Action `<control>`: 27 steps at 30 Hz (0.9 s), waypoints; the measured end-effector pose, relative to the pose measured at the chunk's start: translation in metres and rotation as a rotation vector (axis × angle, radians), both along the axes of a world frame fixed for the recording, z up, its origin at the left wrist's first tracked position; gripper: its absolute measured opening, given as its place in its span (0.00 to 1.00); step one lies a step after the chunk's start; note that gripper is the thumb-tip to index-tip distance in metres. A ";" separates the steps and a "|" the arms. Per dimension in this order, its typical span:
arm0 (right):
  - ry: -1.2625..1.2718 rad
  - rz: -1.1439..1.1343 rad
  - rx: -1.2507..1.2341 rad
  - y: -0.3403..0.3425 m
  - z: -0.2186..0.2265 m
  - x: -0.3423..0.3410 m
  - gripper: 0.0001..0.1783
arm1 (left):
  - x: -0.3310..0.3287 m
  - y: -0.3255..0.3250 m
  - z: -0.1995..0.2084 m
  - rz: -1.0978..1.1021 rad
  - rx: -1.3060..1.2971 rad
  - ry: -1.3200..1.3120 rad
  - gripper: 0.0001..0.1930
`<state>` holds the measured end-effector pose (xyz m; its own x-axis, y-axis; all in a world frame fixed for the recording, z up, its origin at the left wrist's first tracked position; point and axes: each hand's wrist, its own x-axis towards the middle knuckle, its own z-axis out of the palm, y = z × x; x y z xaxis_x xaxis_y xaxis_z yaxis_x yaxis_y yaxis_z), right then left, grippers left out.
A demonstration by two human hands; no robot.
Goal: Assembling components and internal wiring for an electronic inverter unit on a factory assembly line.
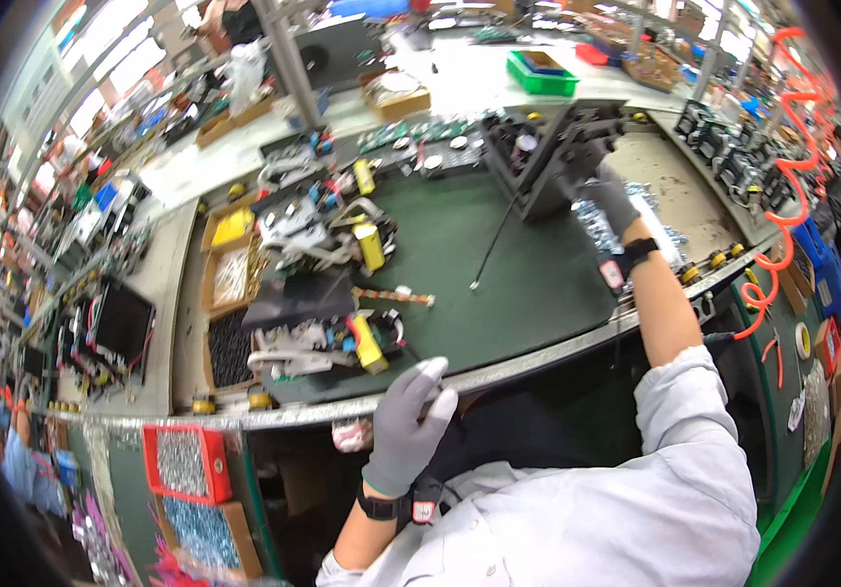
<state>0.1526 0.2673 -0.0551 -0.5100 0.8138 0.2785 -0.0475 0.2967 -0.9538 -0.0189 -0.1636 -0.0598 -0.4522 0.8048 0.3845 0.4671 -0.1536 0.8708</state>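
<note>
My right hand (616, 201), in a grey glove, reaches to the far right of the green work mat (440, 230). Its blurred fingers close on the right edge of a black, angular housing (535, 161), which stands tilted. A thin black cable (495, 247) trails from the housing across the mat, ending in a small pale connector. My left hand (409, 426), gloved in grey with pale fingertips, hovers at the bench's front edge. Its thumb and fingers are apart, with nothing between them. Ahead of it lie grey-white plastic parts with yellow blocks (369, 344) and a short multicoloured cable (393, 296).
Small boxes with yellow pieces (234, 227) and black pins (230, 349) line the mat's left. Silvery screws (600, 233) lie beside my right hand. A red tray (186, 463) of metal parts stands lower left. An orange coiled hose (790, 166) hangs right; a green bin (542, 76) stands behind.
</note>
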 end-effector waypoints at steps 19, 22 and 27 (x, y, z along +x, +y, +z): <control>-0.143 0.257 -0.138 -0.265 0.002 -0.040 0.17 | -0.027 0.030 0.008 0.285 -0.443 1.067 0.33; -0.104 0.170 -0.052 -0.278 -0.011 -0.043 0.17 | -0.032 0.031 0.012 0.256 -0.429 1.078 0.28; -0.119 0.229 -0.205 -0.278 -0.017 -0.030 0.14 | -0.041 0.036 0.001 0.243 -0.382 1.153 0.20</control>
